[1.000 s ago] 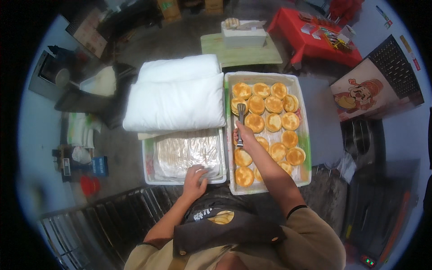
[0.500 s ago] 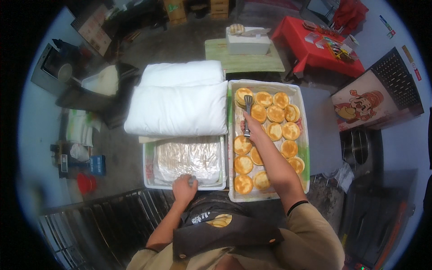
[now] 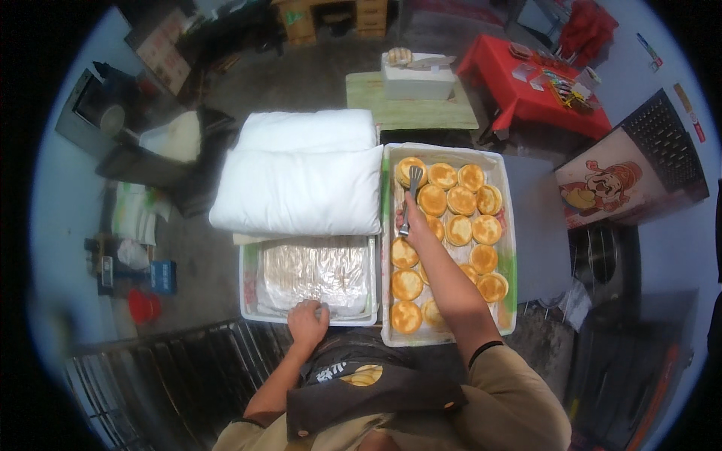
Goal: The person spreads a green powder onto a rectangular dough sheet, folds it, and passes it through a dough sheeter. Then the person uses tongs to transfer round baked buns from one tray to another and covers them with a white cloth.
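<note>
My right hand (image 3: 414,223) is wrapped round slim metal tongs (image 3: 415,179), whose slotted head lies over a golden flat cake (image 3: 409,167) at the far left of a shallow white tray (image 3: 510,248). Rows of similar round cakes fill much of this tray, and my forearm hides some of them. Curled at the near rim of a second white tray (image 3: 271,317) is my left hand (image 3: 307,323). Something small and grey shows by its thumb, too little to name. Clear plastic film (image 3: 312,270) lines the inside of that tray.
White cushion-like covers (image 3: 301,188) lie over the far part of the left tray. Beyond stand a white box (image 3: 418,79) on a green board (image 3: 368,105) and a red-covered table (image 3: 519,90). A grey panel (image 3: 538,225) adjoins the right tray. A red bucket (image 3: 144,306) stands at left.
The tongs have tilted, their head now over the far-left cake and their handle end swung left. My right hand has shifted slightly left. The whole view sits a little lower; my left hand stays put.
</note>
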Action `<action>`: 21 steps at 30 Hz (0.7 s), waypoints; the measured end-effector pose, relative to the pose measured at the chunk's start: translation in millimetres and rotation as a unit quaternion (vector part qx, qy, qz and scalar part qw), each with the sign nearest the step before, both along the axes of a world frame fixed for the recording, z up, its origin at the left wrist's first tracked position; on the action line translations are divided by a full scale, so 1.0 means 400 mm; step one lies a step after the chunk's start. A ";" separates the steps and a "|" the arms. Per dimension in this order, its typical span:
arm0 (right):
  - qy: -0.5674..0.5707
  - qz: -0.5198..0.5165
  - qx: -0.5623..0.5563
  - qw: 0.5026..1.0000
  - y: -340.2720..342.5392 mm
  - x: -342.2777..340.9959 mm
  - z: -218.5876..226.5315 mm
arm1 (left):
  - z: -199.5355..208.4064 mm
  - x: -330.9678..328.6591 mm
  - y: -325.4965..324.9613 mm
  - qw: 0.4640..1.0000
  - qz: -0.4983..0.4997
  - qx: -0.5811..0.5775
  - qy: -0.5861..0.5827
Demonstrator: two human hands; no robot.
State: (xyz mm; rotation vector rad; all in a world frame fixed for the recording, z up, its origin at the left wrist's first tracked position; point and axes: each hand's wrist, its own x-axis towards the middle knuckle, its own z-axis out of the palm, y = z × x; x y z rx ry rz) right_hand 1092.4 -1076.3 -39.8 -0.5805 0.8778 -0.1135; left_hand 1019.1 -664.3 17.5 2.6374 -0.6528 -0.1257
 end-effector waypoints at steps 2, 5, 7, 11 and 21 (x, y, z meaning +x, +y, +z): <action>0.001 0.012 -0.007 1.000 -0.034 0.025 0.009 | 0.002 -0.006 0.001 1.000 -0.003 -0.006 0.004; -0.018 0.000 -0.039 0.999 -0.059 0.036 0.004 | 0.018 0.018 -0.005 0.999 -0.015 -0.025 0.026; -0.026 0.008 -0.057 0.998 -0.028 0.013 0.007 | 0.028 0.030 0.001 0.997 -0.013 -0.045 0.059; -0.021 0.007 -0.096 0.995 0.036 -0.098 0.062 | 0.040 0.116 -0.035 0.978 0.011 -0.140 0.154; 0.088 0.090 -0.165 0.978 0.494 -0.509 0.395 | 0.072 0.519 -0.243 0.862 -0.085 -0.437 0.243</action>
